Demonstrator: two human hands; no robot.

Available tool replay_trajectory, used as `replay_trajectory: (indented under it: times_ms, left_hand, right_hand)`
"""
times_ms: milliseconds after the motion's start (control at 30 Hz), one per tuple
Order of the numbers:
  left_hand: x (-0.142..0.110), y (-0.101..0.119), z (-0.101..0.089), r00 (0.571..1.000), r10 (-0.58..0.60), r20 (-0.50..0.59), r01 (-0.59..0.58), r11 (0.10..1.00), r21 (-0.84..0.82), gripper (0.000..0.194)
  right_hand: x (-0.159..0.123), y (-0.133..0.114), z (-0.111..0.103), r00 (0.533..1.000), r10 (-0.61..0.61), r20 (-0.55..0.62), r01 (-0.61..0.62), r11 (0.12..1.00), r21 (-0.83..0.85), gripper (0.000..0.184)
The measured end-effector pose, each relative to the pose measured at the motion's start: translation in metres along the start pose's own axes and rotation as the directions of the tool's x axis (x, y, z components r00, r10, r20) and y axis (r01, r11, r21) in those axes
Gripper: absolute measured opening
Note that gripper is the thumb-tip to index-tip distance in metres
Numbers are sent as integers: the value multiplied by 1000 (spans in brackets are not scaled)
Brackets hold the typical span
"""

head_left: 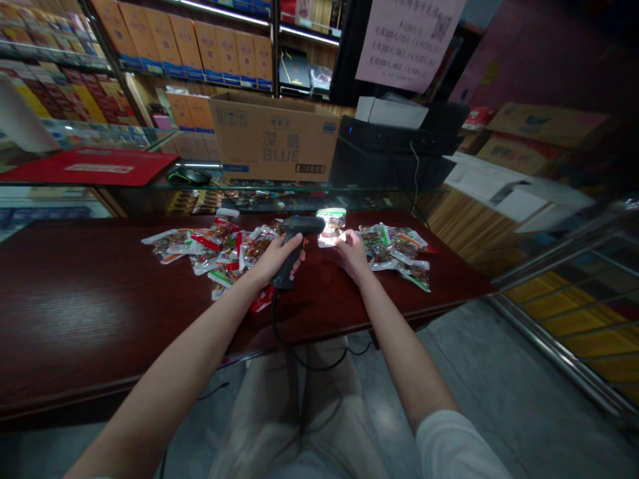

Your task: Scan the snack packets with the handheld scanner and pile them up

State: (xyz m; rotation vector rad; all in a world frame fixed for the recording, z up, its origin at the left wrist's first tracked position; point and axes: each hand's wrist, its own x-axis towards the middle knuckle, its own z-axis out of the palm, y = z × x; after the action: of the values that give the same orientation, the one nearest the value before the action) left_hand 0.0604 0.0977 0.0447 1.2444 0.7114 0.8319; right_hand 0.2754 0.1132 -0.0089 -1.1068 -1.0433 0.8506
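My left hand [284,258] is wrapped round the handle of a black barcode scanner [289,249], whose head points right. Its light falls on a small snack packet [331,226] with a green top edge. That packet's lower edge is pinched in the fingers of my right hand [353,253]. A heap of snack packets [219,246], clear with red, white and green parts, lies to the left of the scanner, partly behind my left hand. More packets [394,249] are piled to the right of my right hand.
A dark red wooden table [90,299] spans the front. Behind it, a glass counter carries a cardboard box [279,140], a black mouse [190,176] and a red mat [90,165]. The scanner's cable [314,366] hangs over the table edge. A metal rail [554,346] stands at right.
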Motion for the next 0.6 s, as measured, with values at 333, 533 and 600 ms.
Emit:
replay_trajectory:
  times_ms: [333,533,600]
  left_hand:
    - [2,2,-10,999,12,-51,-8,997,71,53]
    - [2,21,-40,981,-38,-190,69,984,162,44]
    - [1,26,-53,972,-31,-233,71,984,166,42]
  right_hand:
    - [8,-6,-41,928,-331,-171,166,778,-606,54]
    - [8,-11,-57,899,-394,-192,-38,365,-930,52]
    - [7,-10,-53,891,-403,-208,-78,315,-946,57]
